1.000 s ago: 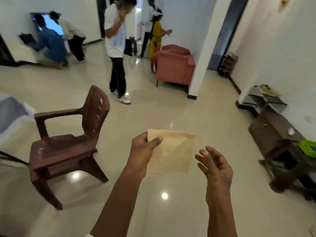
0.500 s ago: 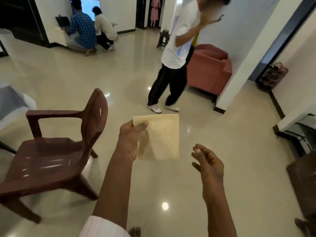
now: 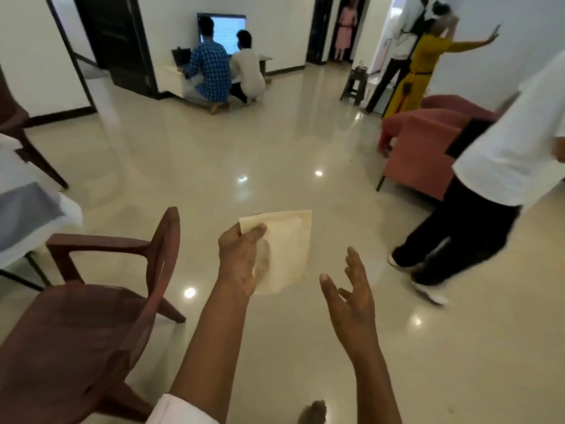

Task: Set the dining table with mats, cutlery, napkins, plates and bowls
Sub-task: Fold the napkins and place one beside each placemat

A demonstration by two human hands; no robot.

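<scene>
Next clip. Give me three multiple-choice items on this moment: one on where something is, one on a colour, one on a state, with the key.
1. Where is the brown chair relative to the left hand?
A. to its left
B. to its right
C. far beyond it, by the screen

2. What colour is the napkin?
A. green
B. cream
C. blue

3. How is the right hand?
A. pinching the napkin
B. resting on the chair
C. open, holding nothing

Key:
1 A: the chair fills the lower left of the view, while the hand is mid-frame.
2 B: the sheet is a pale cream.
3 C: its fingers are spread and clear of the napkin, which only the left hand pinches.
</scene>
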